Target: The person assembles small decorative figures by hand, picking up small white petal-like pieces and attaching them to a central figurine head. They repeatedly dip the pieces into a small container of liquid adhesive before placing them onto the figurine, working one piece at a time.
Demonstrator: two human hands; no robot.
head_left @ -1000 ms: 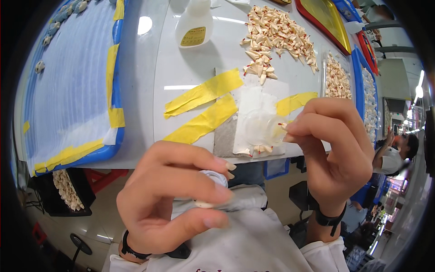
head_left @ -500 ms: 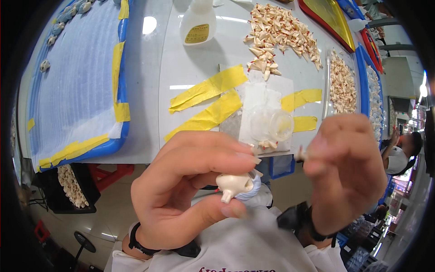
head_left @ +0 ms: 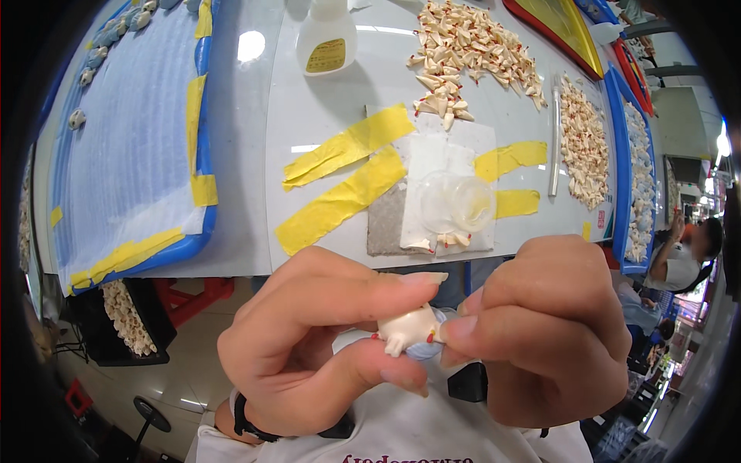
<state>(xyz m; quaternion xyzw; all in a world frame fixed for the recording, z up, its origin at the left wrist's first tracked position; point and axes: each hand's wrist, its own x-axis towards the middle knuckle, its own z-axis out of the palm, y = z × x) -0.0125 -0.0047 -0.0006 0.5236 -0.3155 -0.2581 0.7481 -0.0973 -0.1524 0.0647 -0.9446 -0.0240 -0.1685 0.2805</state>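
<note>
Since half a second ago both my hands have drawn together in front of my chest, and the small cream-white plastic figure piece with red-tipped nubs [head_left: 409, 330] now sits between them rather than in the left alone. A second ago my right hand was up by the table edge instead.

My left hand [head_left: 324, 347] curls shut around the piece: thumb pressing from below, forefinger stretched over the top, its long nail reaching just past the piece. My right hand [head_left: 552, 328] is closed too, its fingertips [head_left: 463, 328] pinching the piece's right end (what lies under it is a pale bluish bit I cannot make out). A dark band [head_left: 245, 423] wraps my left wrist.

Beyond my knuckles, on the white glossy table [head_left: 239, 231], a clear shallow plastic cup [head_left: 455, 204] rests on a white sheet [head_left: 448, 185] taped down with yellow strips of tape [head_left: 343, 181]. Farther out from my fingertips lies a heap of cream pointed pieces with red tips [head_left: 471, 42], and a white squeeze bottle with a yellow label [head_left: 328, 38] stands to its left. Left of my left hand sits a blue-rimmed tray with a pale ribbed liner [head_left: 131, 147]. Right of my right hand, a second heap of cream pieces [head_left: 583, 143] lies beside another blue-edged tray [head_left: 624, 154]. Another person [head_left: 683, 255] is at the far right.
</note>
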